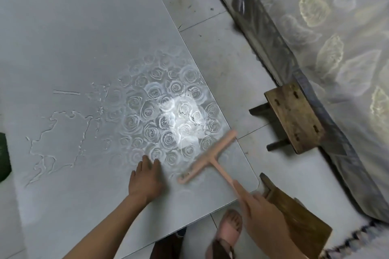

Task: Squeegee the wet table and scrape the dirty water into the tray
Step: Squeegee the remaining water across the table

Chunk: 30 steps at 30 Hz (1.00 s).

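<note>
The squeegee sits by the wet table corner; our right hand grasps its handle, our left hand presses flat, fingers released.

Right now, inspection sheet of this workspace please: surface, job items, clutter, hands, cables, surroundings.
Surface: grey rose-patterned tabletop, pooled water streaks left of centre.
Job's things: pink T-shaped plastic squeegee, blurred, blade by the table's right corner; no tray identifiable.
Clutter: dark green object at the left edge, cut off.
Hands: left hand flat on the table; right hand grips the squeegee handle.
Cables: nothing seen.
Surroundings: tiled floor, low wooden stool, patterned bedding to the right.
</note>
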Motion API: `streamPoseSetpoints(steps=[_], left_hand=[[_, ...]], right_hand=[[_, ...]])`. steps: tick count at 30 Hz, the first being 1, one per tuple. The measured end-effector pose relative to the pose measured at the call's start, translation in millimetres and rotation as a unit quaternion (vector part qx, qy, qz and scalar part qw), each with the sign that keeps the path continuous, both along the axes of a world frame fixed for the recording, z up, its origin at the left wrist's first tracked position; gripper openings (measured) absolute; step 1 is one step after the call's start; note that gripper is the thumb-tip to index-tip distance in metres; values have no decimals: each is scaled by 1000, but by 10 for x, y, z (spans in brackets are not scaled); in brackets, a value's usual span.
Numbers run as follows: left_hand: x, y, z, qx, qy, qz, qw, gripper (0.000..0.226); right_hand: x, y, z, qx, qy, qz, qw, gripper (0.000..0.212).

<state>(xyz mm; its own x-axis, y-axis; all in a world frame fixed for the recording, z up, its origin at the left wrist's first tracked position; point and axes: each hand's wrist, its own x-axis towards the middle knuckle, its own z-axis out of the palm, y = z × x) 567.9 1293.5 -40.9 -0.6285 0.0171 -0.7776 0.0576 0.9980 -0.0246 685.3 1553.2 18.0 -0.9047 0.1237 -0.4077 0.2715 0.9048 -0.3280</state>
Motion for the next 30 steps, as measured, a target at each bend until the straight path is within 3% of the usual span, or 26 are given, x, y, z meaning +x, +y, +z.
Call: streamPoseSetpoints(steps=[2,5,8,11,14,17,19,22,30], left_hand=[[-46,-69,14,19,25,2,1000,55],[-84,-214,48,6,63,8,998,52],[-92,-305,56,-21,55,26,998,58],[-106,-364,37,-25,34,23,999,56],[-130,-394,4,-7,5,31,999,41],[-186,-439,-20,-7,-15,19,1000,40],[-240,-498,-18,-8,-31,6,999,43],[-294,-512,-20,-11,-55,-3,998,48],[-298,-533,-3,-15,-52,-33,998,50]], right_hand=[[-323,-216,-151,-41,-31,-3,999,57],[-523,-288,-177,-45,0,25,999,56],[-192,39,48,-34,-15,21,999,58],[268,279,213,17,-55,16,998,36],[389,216,215,31,-125,4,992,47],[30,-15,187,20,-98,23,995,56],[-320,-192,21,-4,-33,27,999,56],[-736,-347,-57,3,-41,13,999,51],[-45,-87,425,37,-176,-7,984,48]])
